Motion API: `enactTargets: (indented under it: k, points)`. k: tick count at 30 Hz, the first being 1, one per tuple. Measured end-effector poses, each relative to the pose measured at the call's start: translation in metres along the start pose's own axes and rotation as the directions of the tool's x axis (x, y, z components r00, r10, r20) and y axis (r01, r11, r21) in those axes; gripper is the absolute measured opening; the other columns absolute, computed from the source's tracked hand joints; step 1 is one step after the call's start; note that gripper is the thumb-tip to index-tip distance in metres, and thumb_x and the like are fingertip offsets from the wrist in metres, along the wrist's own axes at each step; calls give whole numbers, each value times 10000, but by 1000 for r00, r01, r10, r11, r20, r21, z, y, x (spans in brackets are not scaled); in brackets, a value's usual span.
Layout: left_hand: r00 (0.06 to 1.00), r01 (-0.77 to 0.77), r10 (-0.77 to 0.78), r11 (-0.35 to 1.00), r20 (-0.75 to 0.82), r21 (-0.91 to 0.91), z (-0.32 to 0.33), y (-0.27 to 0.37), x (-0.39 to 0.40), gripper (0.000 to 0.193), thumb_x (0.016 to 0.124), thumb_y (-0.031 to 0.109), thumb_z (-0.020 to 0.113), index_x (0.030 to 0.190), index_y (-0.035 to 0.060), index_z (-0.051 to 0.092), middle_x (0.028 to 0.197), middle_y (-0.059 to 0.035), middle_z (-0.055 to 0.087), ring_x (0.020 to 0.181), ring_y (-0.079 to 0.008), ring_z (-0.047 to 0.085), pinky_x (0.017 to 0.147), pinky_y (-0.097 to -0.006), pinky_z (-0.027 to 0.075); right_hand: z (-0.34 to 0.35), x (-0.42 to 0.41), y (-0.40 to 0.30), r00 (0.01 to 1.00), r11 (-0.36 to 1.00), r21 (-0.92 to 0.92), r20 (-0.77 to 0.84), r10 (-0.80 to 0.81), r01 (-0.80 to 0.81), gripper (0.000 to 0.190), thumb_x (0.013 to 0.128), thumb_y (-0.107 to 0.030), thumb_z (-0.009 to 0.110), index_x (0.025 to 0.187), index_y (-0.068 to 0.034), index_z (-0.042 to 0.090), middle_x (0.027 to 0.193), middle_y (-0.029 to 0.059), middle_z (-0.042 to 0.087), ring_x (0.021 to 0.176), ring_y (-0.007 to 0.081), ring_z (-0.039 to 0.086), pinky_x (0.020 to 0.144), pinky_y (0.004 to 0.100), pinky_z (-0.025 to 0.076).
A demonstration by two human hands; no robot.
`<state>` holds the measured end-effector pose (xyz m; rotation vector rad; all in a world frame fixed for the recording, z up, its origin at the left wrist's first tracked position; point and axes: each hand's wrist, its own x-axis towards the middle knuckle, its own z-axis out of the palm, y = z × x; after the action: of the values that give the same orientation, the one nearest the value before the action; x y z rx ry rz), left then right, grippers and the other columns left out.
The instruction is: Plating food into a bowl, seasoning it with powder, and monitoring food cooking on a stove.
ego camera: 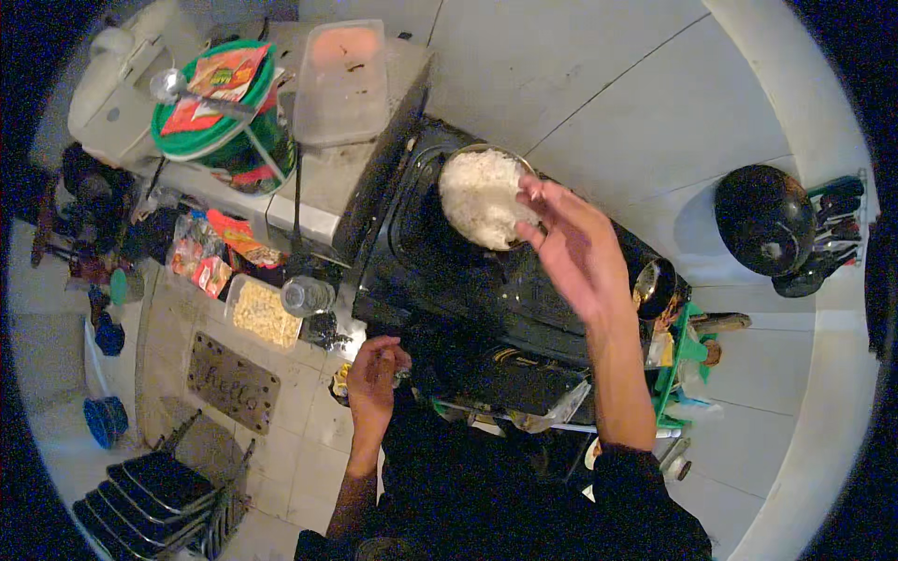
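A round bowl heaped with white rice (480,196) sits on the black gas stove (435,273). My right hand (572,245) is over the bowl's right edge, fingers spread and slightly curled; white grains seem to cling to a fingertip, and nothing larger shows in it. Low at the stove's near left corner, my left hand (379,372) has its fingers curled around or beside something small and clear; whether it grips this cannot be told. A small pan (654,289) with a shiny utensil lies at the stove's right end.
A green-lidded bucket (217,105) carrying packets and a ladle stands at upper left, beside a clear plastic container (342,84). Left of the stove are a tub of pale pieces (265,311) and a glass jar (307,296). A black wok (765,219) hangs at right.
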<state>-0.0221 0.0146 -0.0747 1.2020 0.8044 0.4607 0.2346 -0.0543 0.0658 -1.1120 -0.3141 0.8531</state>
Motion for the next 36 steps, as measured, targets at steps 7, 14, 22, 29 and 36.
enactTargets:
  k: [7,14,22,29,36]
  points:
    - [1000,11,-12,998,18,56,5,4,-7,263,957,254,526,1072,19,552,836,-60,613,774,-141,598,735,-283,484,65,-87,-21,994,992,129,113,0,-15,182,898,-196,560,937,-29,620,1070,102,578,1009,221,545,873,354,429]
    - [994,0,-4,999,110,35,16,1,-12,246,966,235,507,1058,13,554,844,-86,633,777,-154,604,735,-277,482,83,-143,-21,836,864,501,451,-314,53,121,850,-38,619,917,53,663,1116,164,475,1036,242,445,913,393,348]
    - [981,-89,66,989,180,121,39,7,-36,161,958,116,479,1051,7,553,823,-102,630,762,-159,603,712,-264,466,62,-193,-35,837,809,565,354,-418,165,126,818,-17,662,926,48,657,1092,168,488,1024,244,458,885,373,346]
    - [978,-79,60,993,199,89,57,-4,-68,151,953,109,483,1053,18,552,817,-93,620,760,-158,602,709,-270,477,32,-225,-47,845,881,406,358,-397,242,172,846,-193,649,891,-28,628,1028,146,518,991,262,479,865,410,372]
    - [966,-142,110,982,235,124,88,-1,-111,158,953,114,484,1050,10,553,820,-97,617,754,-165,598,727,-290,500,-14,-260,-33,980,900,389,-92,-178,199,340,930,-315,479,1113,-32,529,1109,123,517,1064,218,488,878,364,422]
